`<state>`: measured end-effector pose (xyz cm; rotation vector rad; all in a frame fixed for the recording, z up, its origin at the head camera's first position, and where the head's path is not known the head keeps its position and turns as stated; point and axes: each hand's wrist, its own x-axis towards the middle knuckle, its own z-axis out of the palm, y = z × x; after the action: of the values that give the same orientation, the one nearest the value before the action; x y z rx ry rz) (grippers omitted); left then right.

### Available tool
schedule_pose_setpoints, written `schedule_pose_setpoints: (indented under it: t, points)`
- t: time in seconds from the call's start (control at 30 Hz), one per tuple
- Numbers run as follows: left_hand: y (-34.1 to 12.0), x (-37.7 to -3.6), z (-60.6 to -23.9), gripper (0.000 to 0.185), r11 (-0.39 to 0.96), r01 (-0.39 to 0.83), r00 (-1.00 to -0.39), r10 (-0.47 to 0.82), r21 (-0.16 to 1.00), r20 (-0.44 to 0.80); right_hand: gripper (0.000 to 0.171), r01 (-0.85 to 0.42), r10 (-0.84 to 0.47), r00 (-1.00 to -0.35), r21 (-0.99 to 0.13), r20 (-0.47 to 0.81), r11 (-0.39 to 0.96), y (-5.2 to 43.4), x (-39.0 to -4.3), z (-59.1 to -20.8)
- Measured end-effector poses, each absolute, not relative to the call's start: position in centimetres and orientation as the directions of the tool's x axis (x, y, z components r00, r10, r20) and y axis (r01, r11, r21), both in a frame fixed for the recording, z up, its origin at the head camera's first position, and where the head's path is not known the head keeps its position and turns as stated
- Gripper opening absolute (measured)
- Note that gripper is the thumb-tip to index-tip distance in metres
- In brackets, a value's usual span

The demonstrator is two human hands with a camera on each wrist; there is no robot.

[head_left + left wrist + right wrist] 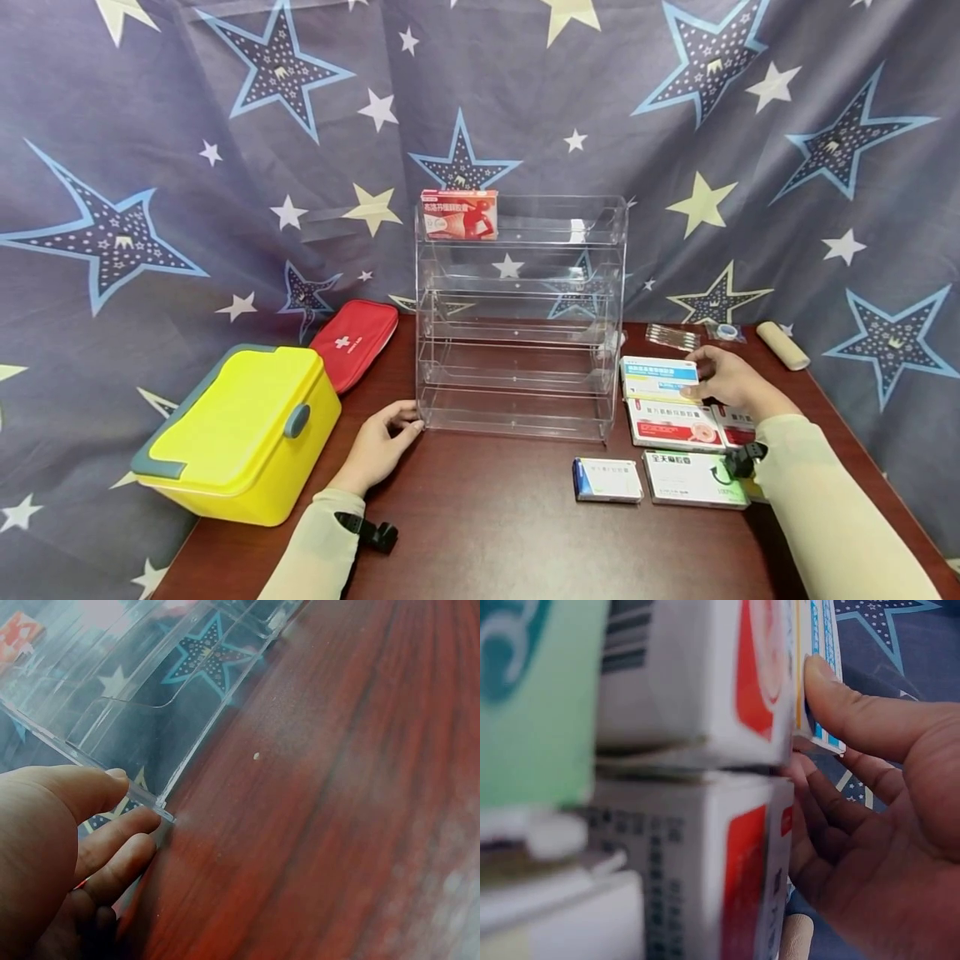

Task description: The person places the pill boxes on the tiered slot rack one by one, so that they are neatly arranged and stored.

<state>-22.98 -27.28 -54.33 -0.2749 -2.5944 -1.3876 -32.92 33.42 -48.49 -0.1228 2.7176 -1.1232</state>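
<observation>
A clear acrylic tiered rack point(517, 433) stands upright at the back of the table. My left hand point(381, 442) pinches its lower left corner, the thumb on one side of the panel edge point(71, 754) and fingers on the other. A red and white medicine box point(460, 215) sits in the top tier at the left. Right of the rack, my right hand point(727, 383) pinches a blue and white medicine box point(656, 377) at its right end, thumb point(840, 694) on the front face. That box is just behind a red and white box point(671, 423).
Nearer me are a white and green box point(693, 479) and a small blue and white box point(607, 481). A yellow lidded case point(247, 442) and red first-aid pouch point(352, 346) stand left. Cotton swabs point(672, 337), a tape roll point(726, 332) and a beige roll point(782, 345) lie back right.
</observation>
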Motion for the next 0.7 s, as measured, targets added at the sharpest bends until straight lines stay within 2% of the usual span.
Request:
schedule_pose_setpoints:
  t: [0.1, 0.37, 0.7]
  points:
    - [-27.26, -23.00, -54.36, 0.030, 0.545, 0.250, -0.965, 0.073, 0.800, 0.252, 0.063, -0.024, -0.146, -0.983, -0.705, -0.113, 0.709, 33.48, -32.73, -48.39]
    - [-27.21, -23.03, -54.49, 0.029, 0.546, 0.256, -0.963, 0.072, 0.798, 0.260, 0.040, -0.067, -0.056, -0.998, -0.652, 0.038, 0.755, 33.71, -32.43, -48.13]
    - [-27.32, -22.95, -54.42, 0.030, 0.540, 0.241, -0.968, 0.074, 0.807, 0.240, 0.038, -0.083, -0.030, -0.996, -0.690, 0.088, 0.719, 33.78, -32.09, -48.06]
